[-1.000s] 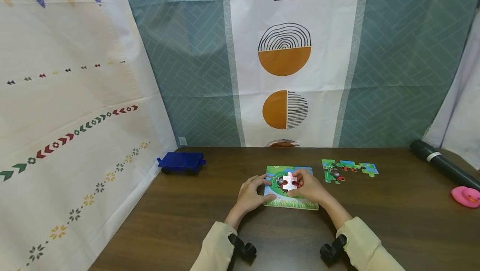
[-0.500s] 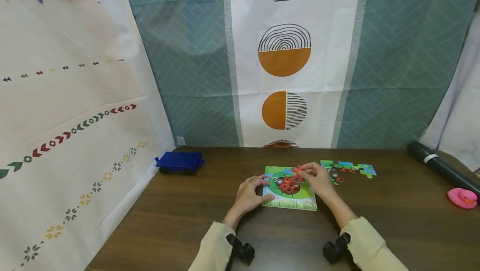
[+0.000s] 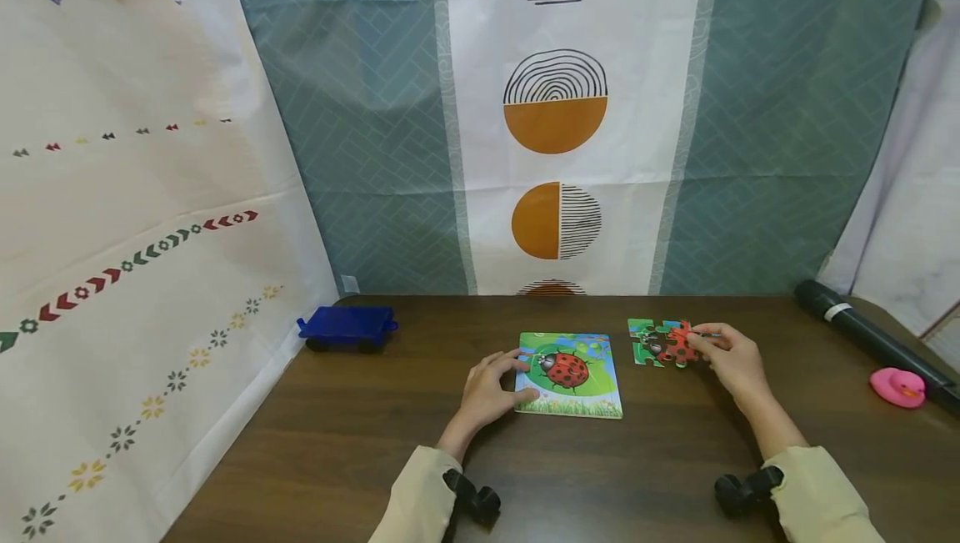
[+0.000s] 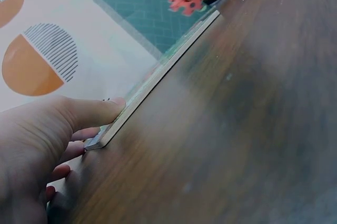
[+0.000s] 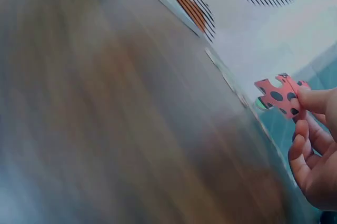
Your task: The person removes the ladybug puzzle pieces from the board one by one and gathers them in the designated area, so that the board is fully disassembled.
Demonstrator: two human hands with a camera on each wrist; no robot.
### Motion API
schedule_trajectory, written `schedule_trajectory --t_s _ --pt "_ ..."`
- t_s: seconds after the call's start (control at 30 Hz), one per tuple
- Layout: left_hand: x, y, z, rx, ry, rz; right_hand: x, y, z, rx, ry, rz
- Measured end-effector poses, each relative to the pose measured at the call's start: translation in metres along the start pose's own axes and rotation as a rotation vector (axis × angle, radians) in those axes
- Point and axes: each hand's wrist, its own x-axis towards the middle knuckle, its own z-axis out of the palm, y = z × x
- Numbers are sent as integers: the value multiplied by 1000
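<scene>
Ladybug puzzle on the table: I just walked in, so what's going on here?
A person sits at a dark wooden table. Their left hand rests on the edge of the puzzle board, while their right hand pinches a red spotted puzzle piece over the loose pieces beside the board.

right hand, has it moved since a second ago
Yes. The right hand was over the puzzle board; now it sits to the board's right, pinching a red spotted piece above the loose pieces.
</scene>
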Motion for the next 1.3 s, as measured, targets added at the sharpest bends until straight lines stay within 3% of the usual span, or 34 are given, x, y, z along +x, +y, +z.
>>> schedule_trajectory --t_s 0.17,0.3,0.63,1.3 --pt "1 0 0 -5 0 9 0 12 -13 -43 -55 67" --pt "2 -1 1 -1 -4 1 1 16 -15 -110 -110 72" --pt "2 -1 1 6 -10 -6 8 22 -11 -366 -61 -92" --pt "0 0 0 18 -9 -5 13 22 -11 -411 -81 -108"
